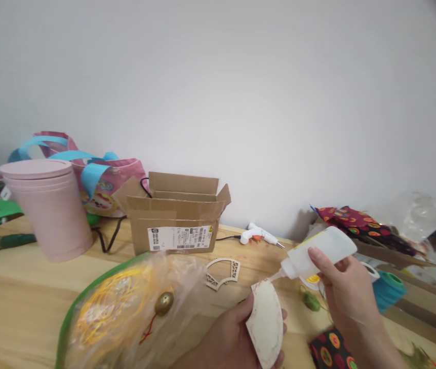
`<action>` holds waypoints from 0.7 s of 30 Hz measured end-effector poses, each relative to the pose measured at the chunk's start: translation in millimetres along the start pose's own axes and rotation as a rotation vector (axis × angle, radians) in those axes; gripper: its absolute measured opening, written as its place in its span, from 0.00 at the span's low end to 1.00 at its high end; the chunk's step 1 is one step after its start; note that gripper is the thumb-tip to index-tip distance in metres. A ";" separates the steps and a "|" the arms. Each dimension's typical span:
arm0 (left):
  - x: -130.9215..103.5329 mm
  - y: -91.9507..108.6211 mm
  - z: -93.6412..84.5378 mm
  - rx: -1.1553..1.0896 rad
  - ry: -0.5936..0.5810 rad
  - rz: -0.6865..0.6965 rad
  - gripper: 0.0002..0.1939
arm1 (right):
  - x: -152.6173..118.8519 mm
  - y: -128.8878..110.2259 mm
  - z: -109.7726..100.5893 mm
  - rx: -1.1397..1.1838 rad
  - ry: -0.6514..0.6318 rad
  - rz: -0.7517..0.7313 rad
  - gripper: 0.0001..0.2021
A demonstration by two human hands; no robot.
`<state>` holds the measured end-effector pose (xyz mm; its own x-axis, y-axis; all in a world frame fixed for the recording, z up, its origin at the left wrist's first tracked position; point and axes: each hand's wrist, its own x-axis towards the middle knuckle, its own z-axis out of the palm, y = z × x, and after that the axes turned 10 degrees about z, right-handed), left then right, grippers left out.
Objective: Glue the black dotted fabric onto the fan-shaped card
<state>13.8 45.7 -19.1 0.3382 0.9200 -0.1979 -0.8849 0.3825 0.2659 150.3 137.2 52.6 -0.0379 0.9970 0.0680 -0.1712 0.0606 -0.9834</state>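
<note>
My left hand (237, 328) holds a white fan-shaped piece (267, 325) with reddish marks along its edges. My right hand (343, 284) grips a white squeeze bottle (320, 252), tilted so that its nozzle points down to the left. The nozzle tip is at the top edge of the fan-shaped piece; whether they touch is unclear. Beyond my left hand, an openwork wooden fan-shaped frame (223, 273) lies on the table.
Left of my hands is a plastic bag of orange strings (114, 307). Behind stand an open cardboard box (175, 220), a pink lidded bin (51, 210) and a white glue gun (258, 234). Patterned fabric (331, 348) and a teal thread spool (389, 291) lie at the right.
</note>
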 end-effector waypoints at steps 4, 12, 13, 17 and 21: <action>-1.7 -0.4 4.3 -0.007 -0.013 -0.009 0.22 | -3.3 1.9 0.2 -0.004 0.035 -0.001 0.19; -1.4 -2.2 1.1 0.019 0.006 0.035 0.14 | -7.0 4.0 0.9 -0.065 0.049 -0.059 0.17; -0.6 -2.4 -0.2 0.018 0.004 0.035 0.14 | -7.5 4.0 0.9 -0.076 0.049 -0.064 0.17; 1.1 -4.4 -3.6 0.009 -0.014 0.032 0.16 | -10.2 2.7 3.0 -0.070 0.046 -0.068 0.17; -0.6 -6.3 -2.5 0.009 -0.019 0.056 0.16 | -14.4 0.1 5.9 -0.098 0.076 -0.054 0.18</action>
<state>18.4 42.5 -23.0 0.2942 0.9414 -0.1648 -0.8999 0.3310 0.2841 145.1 122.5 52.5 0.0444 0.9927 0.1125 -0.0736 0.1155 -0.9906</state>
